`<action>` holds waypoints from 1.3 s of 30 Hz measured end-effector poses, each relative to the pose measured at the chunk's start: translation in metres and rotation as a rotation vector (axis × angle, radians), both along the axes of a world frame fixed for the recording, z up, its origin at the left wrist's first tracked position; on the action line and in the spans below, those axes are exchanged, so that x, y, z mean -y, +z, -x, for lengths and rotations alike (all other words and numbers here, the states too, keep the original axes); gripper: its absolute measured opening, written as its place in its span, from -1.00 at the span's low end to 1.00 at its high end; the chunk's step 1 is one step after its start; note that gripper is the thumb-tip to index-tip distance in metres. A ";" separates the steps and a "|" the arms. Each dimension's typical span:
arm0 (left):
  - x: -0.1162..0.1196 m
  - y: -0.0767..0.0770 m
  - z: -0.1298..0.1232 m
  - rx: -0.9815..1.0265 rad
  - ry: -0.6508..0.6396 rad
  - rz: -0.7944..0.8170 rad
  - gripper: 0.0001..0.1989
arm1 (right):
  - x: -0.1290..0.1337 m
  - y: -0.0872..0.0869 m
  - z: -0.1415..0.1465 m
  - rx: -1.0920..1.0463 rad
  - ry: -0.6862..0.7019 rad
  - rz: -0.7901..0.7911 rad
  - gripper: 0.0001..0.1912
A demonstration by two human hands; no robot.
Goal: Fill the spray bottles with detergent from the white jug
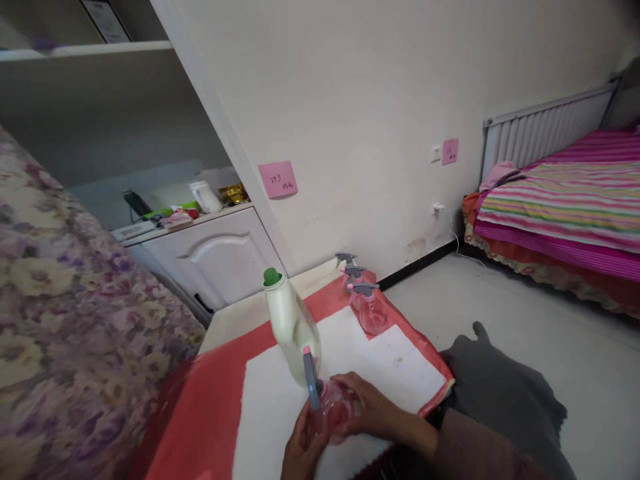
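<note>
A clear pinkish spray bottle (333, 412) with a grey and pink trigger head is held between both of my hands, above the white sheet on the table. My left hand (304, 441) grips it from the lower left, fingers curled against its side. On its right side, my right hand (367, 405) wraps its fingers round the bottle. Just behind stands a large pale green jug (293, 320) with a green cap. Farther back, another clear spray bottle (373, 315) stands near the table's right edge, with more grey trigger heads (354, 272) behind it.
The table has a red cover (200, 407) with a white sheet (265, 413) on top. A white cabinet (215, 253) holding small items stands at the back left. A flowered curtain (75, 320) hangs at left. A striped bed (565, 200) is at right, beyond the floor.
</note>
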State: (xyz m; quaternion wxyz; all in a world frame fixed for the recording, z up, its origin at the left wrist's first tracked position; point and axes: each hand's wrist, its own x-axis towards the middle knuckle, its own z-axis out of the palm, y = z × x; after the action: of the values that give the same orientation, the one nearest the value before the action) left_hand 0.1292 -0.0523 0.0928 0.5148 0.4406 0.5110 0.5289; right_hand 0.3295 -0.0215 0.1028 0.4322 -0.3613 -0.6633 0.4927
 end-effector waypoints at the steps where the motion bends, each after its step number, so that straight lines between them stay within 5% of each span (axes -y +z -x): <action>1: 0.000 0.001 0.000 -0.001 -0.002 0.001 -0.24 | 0.000 0.001 0.000 -0.003 0.000 0.005 -0.08; 17: 0.005 0.008 0.004 0.082 -0.147 0.010 -0.30 | 0.008 -0.005 -0.001 -0.120 0.036 0.015 -0.19; 25: 0.008 0.000 -0.004 0.131 -0.034 -0.031 -0.25 | 0.009 -0.006 -0.002 -0.121 0.058 0.012 -0.17; 31: 0.009 -0.004 -0.003 0.183 -0.040 -0.050 -0.29 | 0.010 -0.009 0.002 -0.125 0.041 0.003 -0.07; 39: 0.006 0.000 0.003 0.123 -0.039 -0.060 -0.42 | 0.014 -0.004 0.004 -0.143 0.011 0.022 -0.17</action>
State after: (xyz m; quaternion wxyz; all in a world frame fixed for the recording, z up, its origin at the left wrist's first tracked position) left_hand 0.1262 -0.0585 0.0928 0.5422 0.4324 0.4535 0.5598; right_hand 0.3259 -0.0356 0.0987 0.4718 -0.3260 -0.6272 0.5270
